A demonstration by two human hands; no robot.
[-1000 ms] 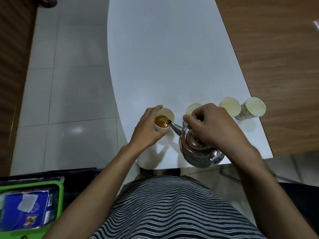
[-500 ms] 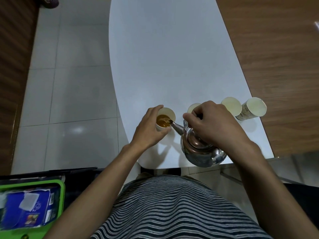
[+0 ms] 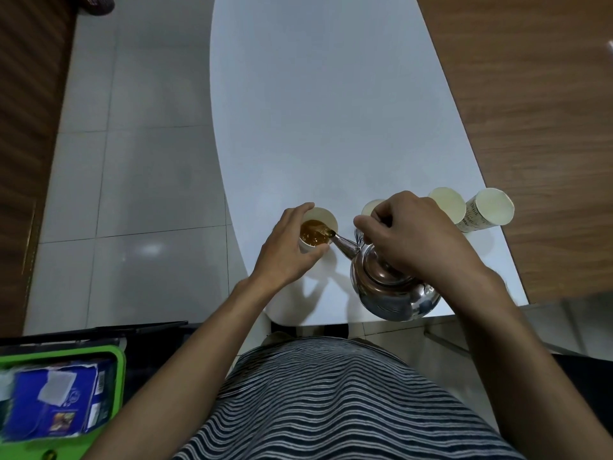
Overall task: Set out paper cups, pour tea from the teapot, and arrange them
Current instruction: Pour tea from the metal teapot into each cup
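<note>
A white paper cup (image 3: 326, 218) stands near the front left edge of the white table (image 3: 331, 111), partly filled with amber tea (image 3: 311, 232). My left hand (image 3: 288, 250) wraps around its near side. My right hand (image 3: 414, 234) grips the handle of a shiny steel teapot (image 3: 391, 293), tilted left with its spout (image 3: 343, 242) over the cup's rim and tea running in. Behind my right hand, an empty cup (image 3: 370, 207) is partly hidden. Two more empty cups (image 3: 447, 204) (image 3: 492, 209) stand to the right.
The table's front edge lies just under the teapot, with grey tiled floor (image 3: 132, 194) to the left. A wooden surface (image 3: 530, 127) borders the table on the right. A green tray (image 3: 66, 393) holding a blue packet sits at lower left.
Tea keeps flowing and the level in the cup has risen a little. Both hands and the teapot hold nearly the same place.
</note>
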